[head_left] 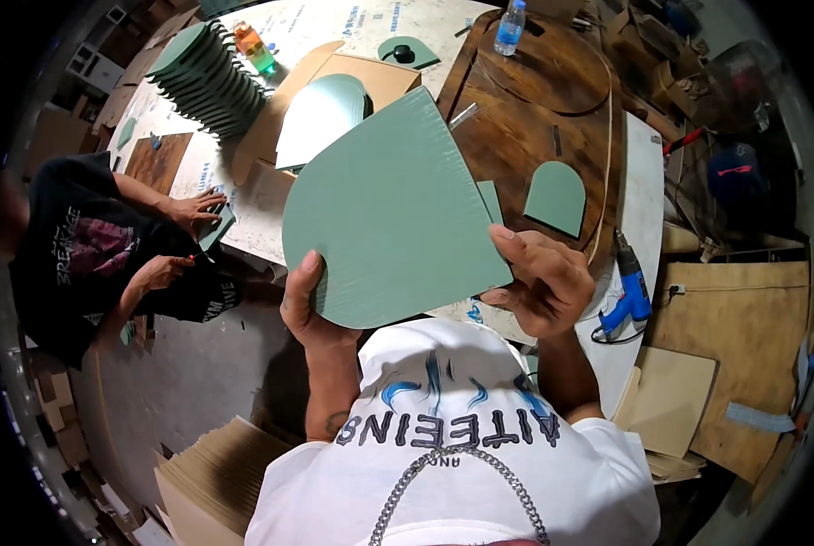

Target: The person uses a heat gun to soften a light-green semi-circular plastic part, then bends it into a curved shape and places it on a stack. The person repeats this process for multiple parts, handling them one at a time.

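A green panel, straight on some edges and rounded at the corner on the left, is held up in front of me over the near edge of the table. My left hand grips its lower left edge, the thumb lying on its face. At the lower right corner, my right hand pinches it between thumb and fingers. Part of another green piece shows behind its right edge. On the brown wooden board lies a smaller arch-shaped green piece.
A tall stack of green pieces stands far left beside an orange-green bottle. Pale rounded panels sit by a cardboard box. A water bottle and blue heat gun are right. At left, a co-worker's hands work on a green piece.
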Demonstrator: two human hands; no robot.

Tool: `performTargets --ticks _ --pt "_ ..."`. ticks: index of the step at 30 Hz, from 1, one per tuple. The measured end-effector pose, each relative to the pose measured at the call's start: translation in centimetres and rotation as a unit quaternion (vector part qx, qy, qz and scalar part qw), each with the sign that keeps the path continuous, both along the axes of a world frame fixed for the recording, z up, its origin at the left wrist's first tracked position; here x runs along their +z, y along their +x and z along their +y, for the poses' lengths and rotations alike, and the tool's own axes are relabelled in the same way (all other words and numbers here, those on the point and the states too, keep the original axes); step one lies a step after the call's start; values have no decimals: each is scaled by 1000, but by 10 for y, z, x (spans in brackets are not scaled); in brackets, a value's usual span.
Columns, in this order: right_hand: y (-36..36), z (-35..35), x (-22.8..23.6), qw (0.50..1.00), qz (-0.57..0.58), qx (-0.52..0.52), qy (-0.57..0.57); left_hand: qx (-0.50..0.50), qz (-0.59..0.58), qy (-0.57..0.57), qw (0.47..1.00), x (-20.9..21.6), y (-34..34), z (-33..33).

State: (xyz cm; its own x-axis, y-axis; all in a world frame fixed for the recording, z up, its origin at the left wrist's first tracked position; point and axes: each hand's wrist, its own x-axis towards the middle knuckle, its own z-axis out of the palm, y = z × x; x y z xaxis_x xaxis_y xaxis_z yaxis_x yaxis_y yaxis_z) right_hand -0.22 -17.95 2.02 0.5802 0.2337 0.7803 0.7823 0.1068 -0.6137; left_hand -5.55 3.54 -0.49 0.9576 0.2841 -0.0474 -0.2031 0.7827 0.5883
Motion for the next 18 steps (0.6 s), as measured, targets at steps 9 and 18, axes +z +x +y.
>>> performTargets --ticks 9,18 --pt "-9 -8 -6 1000 -4 -30 -6 -11 -79 14 997 -1 -1 -2" --pt "-12 -6 -10 998 -18 -63 26 21 -50 40 998 6 -3 -5"
